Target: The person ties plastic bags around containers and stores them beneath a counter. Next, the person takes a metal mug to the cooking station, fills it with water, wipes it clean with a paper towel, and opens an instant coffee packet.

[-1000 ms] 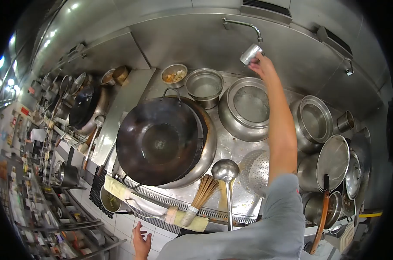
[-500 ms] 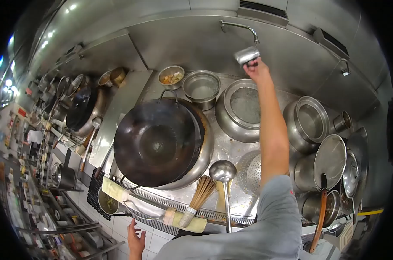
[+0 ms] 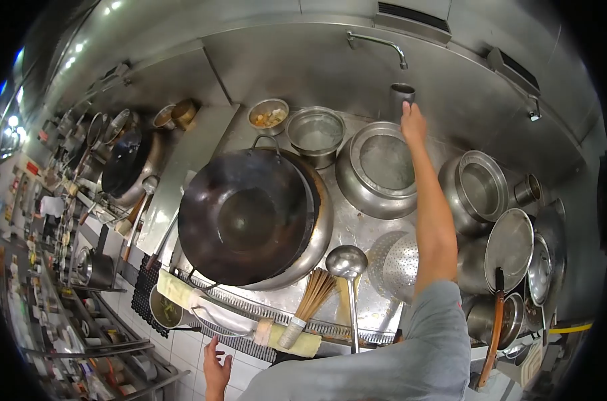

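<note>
At the back of the stove, my right hand [image 3: 413, 121] grips a metal mug [image 3: 401, 95]. The mug is upright, its dark opening just below the spout of the wall faucet [image 3: 385, 44]. Under my outstretched right arm stands a wide steel pot [image 3: 353, 190] holding liquid. My left hand [image 3: 216, 369] hangs low in front of the stove edge, fingers apart and holding nothing. It is nearest to a small pan [image 3: 168, 309] with green food in it. A large dark wok [image 3: 243, 220] sits on the burner at left, tilted a little.
A ladle [image 3: 347, 264], a bamboo brush [image 3: 313, 301] and a perforated strainer [image 3: 398, 267] lie along the front. Behind the wok stand a bowl of chopped food [image 3: 269, 117] and a pot of water [image 3: 315, 131]. Several pots and a wooden-handled strainer [image 3: 510, 244] crowd the right.
My right hand has turned the mug from tipped sideways to upright and brought it slightly right and lower, under the faucet. My left hand stays low and open.
</note>
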Tool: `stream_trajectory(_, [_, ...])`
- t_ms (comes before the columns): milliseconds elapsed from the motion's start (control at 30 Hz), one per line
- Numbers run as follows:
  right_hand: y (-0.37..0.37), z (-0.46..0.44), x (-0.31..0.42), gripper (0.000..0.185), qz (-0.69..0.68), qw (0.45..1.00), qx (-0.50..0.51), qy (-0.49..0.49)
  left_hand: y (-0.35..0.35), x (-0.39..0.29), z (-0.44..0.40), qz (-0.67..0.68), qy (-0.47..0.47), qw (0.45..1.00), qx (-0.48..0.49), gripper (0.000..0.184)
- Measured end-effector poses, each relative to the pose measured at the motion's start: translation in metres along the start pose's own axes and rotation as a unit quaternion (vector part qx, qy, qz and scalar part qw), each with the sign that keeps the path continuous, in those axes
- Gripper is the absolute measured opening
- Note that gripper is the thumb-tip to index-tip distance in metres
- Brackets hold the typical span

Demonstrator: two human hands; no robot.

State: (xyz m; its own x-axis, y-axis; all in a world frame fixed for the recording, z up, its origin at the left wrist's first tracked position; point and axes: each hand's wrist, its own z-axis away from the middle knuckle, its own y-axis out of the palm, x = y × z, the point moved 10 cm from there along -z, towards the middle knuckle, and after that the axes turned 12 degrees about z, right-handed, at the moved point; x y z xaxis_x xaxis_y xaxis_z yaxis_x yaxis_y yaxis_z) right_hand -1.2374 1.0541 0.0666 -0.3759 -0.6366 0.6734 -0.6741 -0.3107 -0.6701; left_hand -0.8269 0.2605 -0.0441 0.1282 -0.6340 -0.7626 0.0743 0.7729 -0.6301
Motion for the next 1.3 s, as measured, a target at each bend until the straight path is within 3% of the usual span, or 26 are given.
stream_trajectory(67, [0.014, 0.010, 0.000, 0.043, -0.133, 0.989, 0.056, 0.033, -0.004, 0.005, 0.006, -0.009, 0.007, 1.000, -0.004, 0.079])
stream_trajectory(167, [0.007, -0.009, -0.024, 0.039, -0.124, 0.989, -0.020, 0.077, -0.003, 0.003, 0.013, 0.006, -0.015, 1.000, -0.011, 0.079])
stream_trajectory(233, [0.042, -0.020, -0.021, 0.039, -0.321, 0.936, 0.075, 0.121, 0.003, 0.004, 0.017, -0.008, -0.016, 1.000, 0.005, 0.078])
stream_trajectory(267, [0.059, -0.022, -0.015, 0.039, -0.415, 0.891, 0.121, 0.140, 0.006, 0.004, 0.018, -0.015, -0.017, 1.000, 0.013, 0.078])
stream_trajectory(300, [0.068, -0.014, 0.003, 0.036, -0.545, 0.800, 0.171, 0.186, 0.009, 0.002, 0.018, -0.015, -0.006, 1.000, 0.019, 0.077])
stream_trajectory(433, [0.084, -0.013, -0.018, 0.032, -0.773, 0.551, 0.083, 0.304, 0.012, -0.002, 0.023, -0.014, 0.013, 1.000, 0.024, 0.077])
stream_trajectory(600, [0.091, 0.096, -0.062, 0.029, -0.801, 0.478, 0.148, 0.329, 0.015, 0.008, 0.019, 0.006, 0.048, 0.997, 0.053, 0.077])
stream_trajectory(767, [0.053, 0.270, -0.073, 0.028, -0.823, 0.428, 0.122, 0.352, 0.027, -0.007, -0.009, 0.010, 0.144, 0.984, 0.101, 0.065])
stream_trajectory(800, [0.041, 0.311, -0.075, 0.027, -0.820, 0.431, 0.128, 0.356, 0.027, -0.018, -0.013, -0.009, 0.182, 0.978, 0.103, 0.061])
stream_trajectory(867, [0.021, 0.392, -0.064, 0.026, -0.813, 0.432, 0.147, 0.361, 0.032, -0.032, -0.023, 0.019, 0.164, 0.973, 0.158, 0.056])
stream_trajectory(900, [0.010, 0.439, -0.064, 0.029, -0.758, 0.487, 0.179, 0.396, 0.041, -0.021, -0.027, 0.038, 0.176, 0.961, 0.210, 0.053])
stream_trajectory(967, [-0.043, 0.515, -0.061, 0.026, -0.471, 0.788, 0.191, 0.346, 0.070, 0.006, -0.036, 0.109, 0.186, 0.925, 0.312, 0.049])
stream_trajectory(1000, [-0.048, 0.549, -0.081, 0.029, -0.349, 0.869, 0.215, 0.276, 0.086, 0.016, -0.039, 0.158, 0.178, 0.900, 0.366, 0.049])
stream_trajectory(1067, [-0.072, 0.634, -0.073, 0.030, -0.260, 0.893, 0.237, 0.279, 0.114, 0.015, -0.033, 0.269, 0.105, 0.842, 0.455, 0.051])
stream_trajectory(1133, [-0.081, 0.707, -0.042, 0.028, -0.344, 0.856, 0.279, 0.266, 0.138, -0.014, -0.009, 0.360, -0.033, 0.773, 0.521, 0.056])
stream_trajectory(1167, [-0.091, 0.735, -0.011, 0.027, -0.436, 0.817, 0.252, 0.281, 0.152, -0.019, 0.005, 0.386, -0.107, 0.737, 0.545, 0.070])
stream_trajectory(1233, [-0.104, 0.786, 0.029, 0.026, -0.499, 0.789, 0.184, 0.309, 0.155, -0.047, 0.047, 0.435, -0.207, 0.603, 0.636, 0.073])
stream_trajectory(1267, [-0.116, 0.803, 0.048, 0.027, -0.477, 0.805, 0.192, 0.296, 0.159, -0.058, 0.067, 0.448, -0.265, 0.536, 0.665, 0.074])
stream_trajectory(1300, [-0.122, 0.819, 0.055, 0.028, -0.480, 0.813, 0.202, 0.261, 0.161, -0.060, 0.080, 0.434, -0.279, 0.506, 0.691, 0.075])
